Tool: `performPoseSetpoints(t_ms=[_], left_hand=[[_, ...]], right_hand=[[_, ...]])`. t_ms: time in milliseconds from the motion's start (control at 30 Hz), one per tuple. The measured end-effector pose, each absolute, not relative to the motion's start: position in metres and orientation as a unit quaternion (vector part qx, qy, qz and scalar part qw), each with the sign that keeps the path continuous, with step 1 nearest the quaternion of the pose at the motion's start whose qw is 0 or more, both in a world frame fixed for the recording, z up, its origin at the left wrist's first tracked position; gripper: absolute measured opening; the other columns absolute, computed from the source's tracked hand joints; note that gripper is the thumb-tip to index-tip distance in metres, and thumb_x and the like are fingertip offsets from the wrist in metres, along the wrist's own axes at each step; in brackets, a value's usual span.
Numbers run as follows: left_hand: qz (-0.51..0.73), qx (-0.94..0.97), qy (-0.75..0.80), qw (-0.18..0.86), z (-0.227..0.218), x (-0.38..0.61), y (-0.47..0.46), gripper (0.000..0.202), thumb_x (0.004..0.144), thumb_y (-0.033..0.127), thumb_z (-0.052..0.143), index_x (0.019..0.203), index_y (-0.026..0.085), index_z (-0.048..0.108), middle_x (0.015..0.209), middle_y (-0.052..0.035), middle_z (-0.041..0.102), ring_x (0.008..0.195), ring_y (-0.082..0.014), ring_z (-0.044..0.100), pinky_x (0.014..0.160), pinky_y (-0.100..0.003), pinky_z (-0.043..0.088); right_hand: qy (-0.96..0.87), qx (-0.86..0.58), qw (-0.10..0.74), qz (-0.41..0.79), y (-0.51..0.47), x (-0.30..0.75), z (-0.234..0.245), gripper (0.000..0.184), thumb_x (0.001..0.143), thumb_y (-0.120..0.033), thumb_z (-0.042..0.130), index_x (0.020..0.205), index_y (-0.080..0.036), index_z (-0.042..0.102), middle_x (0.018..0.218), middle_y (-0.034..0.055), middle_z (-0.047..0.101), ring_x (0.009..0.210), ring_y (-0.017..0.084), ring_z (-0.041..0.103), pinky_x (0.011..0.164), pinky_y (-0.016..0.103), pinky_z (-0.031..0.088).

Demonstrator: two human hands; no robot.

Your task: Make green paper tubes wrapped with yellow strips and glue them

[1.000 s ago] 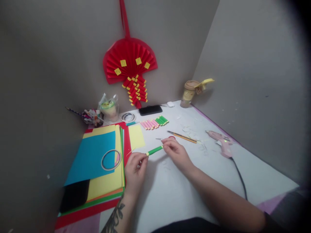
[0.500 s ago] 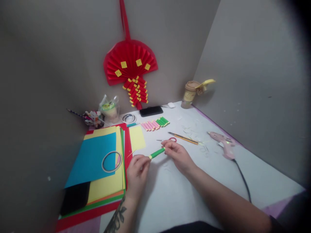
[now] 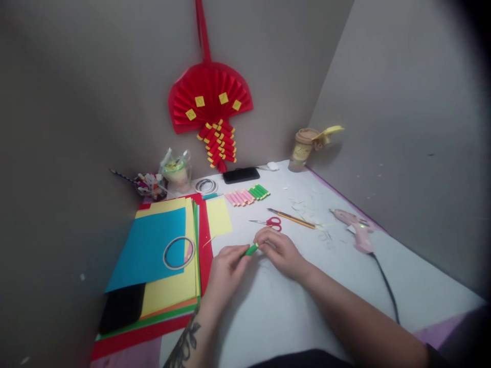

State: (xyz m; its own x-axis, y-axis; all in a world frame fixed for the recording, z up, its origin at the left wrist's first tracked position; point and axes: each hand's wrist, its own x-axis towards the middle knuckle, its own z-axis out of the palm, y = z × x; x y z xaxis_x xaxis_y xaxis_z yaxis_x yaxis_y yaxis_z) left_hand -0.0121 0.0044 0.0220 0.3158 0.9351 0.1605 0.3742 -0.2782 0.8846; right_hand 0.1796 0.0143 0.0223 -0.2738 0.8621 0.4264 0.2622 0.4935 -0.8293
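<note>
A small green paper roll (image 3: 251, 250) with a yellow band at its end is held above the white table. My left hand (image 3: 229, 266) is closed around most of it, hiding its left end. My right hand (image 3: 280, 251) pinches the yellow-banded right end with its fingertips. Just beyond my right hand lie red-handled scissors (image 3: 273, 223) and a yellow craft knife (image 3: 293, 218). Farther back, finished-looking rolls lie in a row: several pink rolls (image 3: 240, 197) and several green rolls (image 3: 260, 192), all with yellow ends.
Coloured paper sheets (image 3: 153, 240) carry a tape roll (image 3: 178, 253) at left. A pink glue gun (image 3: 356, 230) with a black cable lies right, near paper scraps (image 3: 307, 204). A phone (image 3: 241, 175), a cup (image 3: 302, 149) and a pen holder (image 3: 151, 186) line the back. A red fan decoration (image 3: 210, 99) hangs above.
My left hand has slid along the green paper roll toward my right hand, covering more of it. The scissors' red handles show more fully. The view has shifted slightly.
</note>
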Motion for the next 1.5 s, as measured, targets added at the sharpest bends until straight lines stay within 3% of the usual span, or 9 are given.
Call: performPoseSetpoints(t_ms=[300, 433, 567, 767, 867, 1033, 1233, 1333, 1500], left_hand=[[0.384, 0.524, 0.466, 0.600, 0.024, -0.012, 0.005, 0.039, 0.077, 0.038, 0.064, 0.110, 0.016, 0.066, 0.099, -0.0098, 0.070, 0.087, -0.0214, 0.065, 0.076, -0.032, 0.051], [0.470, 0.434, 0.411, 0.649, 0.022, -0.009, 0.004, 0.055, 0.064, 0.026, 0.078, 0.115, 0.019, 0.060, 0.107, -0.0090, 0.066, 0.089, -0.0178, 0.064, 0.077, -0.028, 0.050], [0.508, 0.356, 0.386, 0.683, 0.020, -0.006, 0.003, 0.050, 0.066, 0.023, 0.077, 0.112, 0.021, 0.059, 0.097, -0.0042, 0.067, 0.081, -0.0113, 0.062, 0.078, -0.024, 0.048], [0.520, 0.246, 0.326, 0.750, 0.015, 0.000, -0.001, 0.043, 0.064, 0.029, 0.079, 0.102, 0.022, 0.060, 0.088, -0.0017, 0.065, 0.082, -0.0125, 0.062, 0.083, -0.029, 0.048], [0.534, 0.255, 0.312, 0.744, 0.018, -0.001, 0.000, 0.029, 0.065, 0.031, 0.077, 0.085, 0.021, 0.059, 0.084, 0.0003, 0.063, 0.086, -0.0137, 0.061, 0.086, -0.032, 0.047], [0.531, 0.270, 0.329, 0.733, 0.025, -0.007, 0.006, 0.027, 0.071, 0.034, 0.073, 0.091, 0.024, 0.056, 0.090, 0.0008, 0.064, 0.094, -0.0156, 0.062, 0.092, -0.035, 0.044], [0.474, 0.389, 0.405, 0.678, 0.022, -0.008, 0.006, 0.030, 0.073, 0.033, 0.071, 0.095, 0.016, 0.060, 0.085, -0.0050, 0.065, 0.077, -0.0142, 0.061, 0.074, -0.028, 0.047], [0.428, 0.490, 0.449, 0.613, 0.021, -0.005, 0.004, 0.027, 0.071, 0.032, 0.072, 0.090, 0.015, 0.064, 0.077, -0.0038, 0.065, 0.070, -0.0136, 0.059, 0.066, -0.026, 0.046], [0.394, 0.613, 0.482, 0.486, 0.022, -0.002, 0.001, 0.020, 0.075, 0.031, 0.066, 0.088, 0.016, 0.067, 0.081, -0.0052, 0.067, 0.074, -0.0160, 0.060, 0.067, -0.027, 0.048]], right_hand=[[-0.603, -0.401, 0.551, 0.416, 0.020, 0.176, 0.020, 0.013, 0.086, -0.031, 0.054, 0.077, -0.021, 0.053, 0.081, 0.0044, 0.059, 0.078, 0.018, 0.057, 0.072, 0.033, 0.048], [-0.633, -0.413, 0.577, 0.308, 0.009, 0.174, 0.023, 0.007, 0.084, -0.024, 0.057, 0.077, -0.023, 0.057, 0.081, 0.0048, 0.062, 0.081, 0.020, 0.059, 0.075, 0.037, 0.049], [-0.701, -0.413, 0.558, 0.161, -0.008, 0.171, 0.025, 0.010, 0.080, -0.015, 0.059, 0.080, -0.025, 0.061, 0.082, 0.0055, 0.067, 0.078, 0.021, 0.063, 0.070, 0.037, 0.050], [-0.757, -0.357, 0.524, 0.157, -0.014, 0.162, 0.024, 0.018, 0.078, -0.011, 0.058, 0.087, -0.026, 0.060, 0.083, 0.0051, 0.067, 0.076, 0.020, 0.062, 0.067, 0.036, 0.051], [-0.777, -0.331, 0.490, 0.215, -0.011, 0.158, 0.022, 0.016, 0.079, -0.011, 0.056, 0.087, -0.025, 0.058, 0.081, 0.0049, 0.064, 0.077, 0.019, 0.060, 0.068, 0.034, 0.050], [-0.758, -0.357, 0.468, 0.280, -0.006, 0.161, 0.022, 0.007, 0.081, -0.017, 0.054, 0.078, -0.023, 0.056, 0.075, 0.0039, 0.060, 0.073, 0.019, 0.057, 0.068, 0.034, 0.048], [-0.679, -0.426, 0.522, 0.291, 0.000, 0.165, 0.021, 0.002, 0.081, -0.020, 0.057, 0.083, -0.022, 0.057, 0.077, 0.0033, 0.056, 0.072, 0.018, 0.055, 0.067, 0.033, 0.046], [-0.671, -0.426, 0.505, 0.335, 0.002, 0.164, 0.022, 0.016, 0.081, -0.022, 0.058, 0.097, -0.022, 0.059, 0.086, 0.0049, 0.056, 0.075, 0.017, 0.055, 0.066, 0.032, 0.048], [-0.679, -0.416, 0.477, 0.371, 0.004, 0.164, 0.022, 0.019, 0.079, -0.022, 0.061, 0.098, -0.022, 0.062, 0.091, 0.0058, 0.058, 0.080, 0.018, 0.056, 0.067, 0.031, 0.049]])
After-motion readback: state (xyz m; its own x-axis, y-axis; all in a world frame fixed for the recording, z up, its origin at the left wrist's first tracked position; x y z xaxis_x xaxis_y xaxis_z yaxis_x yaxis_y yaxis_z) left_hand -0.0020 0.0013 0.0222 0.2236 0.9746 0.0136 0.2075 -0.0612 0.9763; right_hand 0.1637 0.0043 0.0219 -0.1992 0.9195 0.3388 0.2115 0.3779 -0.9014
